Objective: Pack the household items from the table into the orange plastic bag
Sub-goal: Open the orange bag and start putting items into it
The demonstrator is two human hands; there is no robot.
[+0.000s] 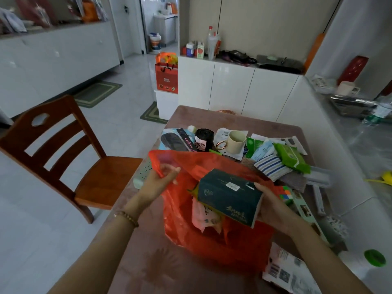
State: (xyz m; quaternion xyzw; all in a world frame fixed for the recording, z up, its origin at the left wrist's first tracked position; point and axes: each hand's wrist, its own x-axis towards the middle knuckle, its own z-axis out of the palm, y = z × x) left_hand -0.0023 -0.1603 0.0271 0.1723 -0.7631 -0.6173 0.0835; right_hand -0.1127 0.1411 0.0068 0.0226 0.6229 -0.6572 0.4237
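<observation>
Head view, left grip (pixel 161 179): pinched on the rim of the orange plastic bag (pixel 212 247), holding its mouth up.
Right grip (pixel 269 204): clamped round a dark tissue pack (pixel 229 194), over the bag's mouth and not yet dropped in.
Done: a pink packet (pixel 203 217) lies inside.
Left: mug (pixel 235 142), black roll (pixel 204 140), green wipes pack (pixel 293 155), striped cloth (pixel 271 168) and more on the table (pixel 148 262); likely under half packed.

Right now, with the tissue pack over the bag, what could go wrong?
1. The left hand pinches only one side of the rim of the orange plastic bag; the rest sags and may fold shut.
2. The right hand holds the tissue pack by one end, so it could tip and miss the opening or snag on the rim.
</observation>
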